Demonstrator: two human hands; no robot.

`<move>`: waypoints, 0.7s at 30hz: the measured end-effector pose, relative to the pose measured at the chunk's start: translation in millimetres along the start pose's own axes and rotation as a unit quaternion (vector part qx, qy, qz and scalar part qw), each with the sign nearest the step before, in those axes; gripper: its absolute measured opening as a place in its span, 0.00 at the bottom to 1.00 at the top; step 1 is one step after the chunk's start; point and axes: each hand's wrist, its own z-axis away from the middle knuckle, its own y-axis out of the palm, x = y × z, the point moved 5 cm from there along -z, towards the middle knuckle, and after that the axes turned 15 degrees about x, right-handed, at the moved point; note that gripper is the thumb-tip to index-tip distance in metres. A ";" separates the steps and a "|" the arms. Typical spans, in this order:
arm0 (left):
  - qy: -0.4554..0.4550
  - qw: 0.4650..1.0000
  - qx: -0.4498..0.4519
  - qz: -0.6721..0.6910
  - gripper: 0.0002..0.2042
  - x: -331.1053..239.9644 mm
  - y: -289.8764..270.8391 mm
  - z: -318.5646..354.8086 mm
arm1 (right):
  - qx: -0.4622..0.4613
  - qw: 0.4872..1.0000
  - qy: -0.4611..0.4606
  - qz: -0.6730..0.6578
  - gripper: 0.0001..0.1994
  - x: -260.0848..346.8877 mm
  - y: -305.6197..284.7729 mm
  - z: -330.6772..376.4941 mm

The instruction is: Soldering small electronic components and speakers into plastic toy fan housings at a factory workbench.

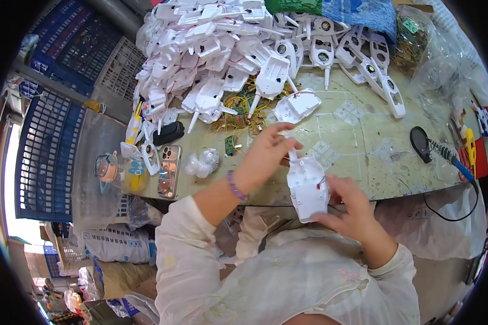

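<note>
Over the table's near edge, both my hands hold a white plastic housing half (308, 190) with its ribbed inside facing up. My left hand (265, 154), a purple band on its wrist, is closed around the narrow stem at the far end. My right hand (351, 208) grips the wide end from the right side, thumb at its lower corner. A short red wire shows inside the shell near the right fingers. Just beyond my left hand lies another white housing (298, 105) with red wires. Green circuit boards (230, 145) with yellow wires lie to the left.
White housings (200, 49) are heaped at the back left; some with round speakers (322, 57) lie further right. A phone (169, 170), black case (169, 132) and crumpled clear plastic (203, 162) sit left. At right stands a spring-shaped holder (442, 150) with a blue cord.
</note>
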 end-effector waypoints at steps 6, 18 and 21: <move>0.116 0.828 -0.085 -0.541 0.13 -19.4 -2.8 5.1 | -0.066 0.995 0.046 0.061 0.17 -24.4 10.0 -6.9; -0.011 0.743 -0.067 -0.666 0.29 -23.0 -98.3 49.9 | -0.123 0.982 -0.014 0.141 0.09 -20.2 4.0 -36.1; -0.020 0.752 -0.085 -0.654 0.30 -27.6 -96.4 50.8 | -0.120 0.987 0.011 0.104 0.13 -19.9 5.2 -39.8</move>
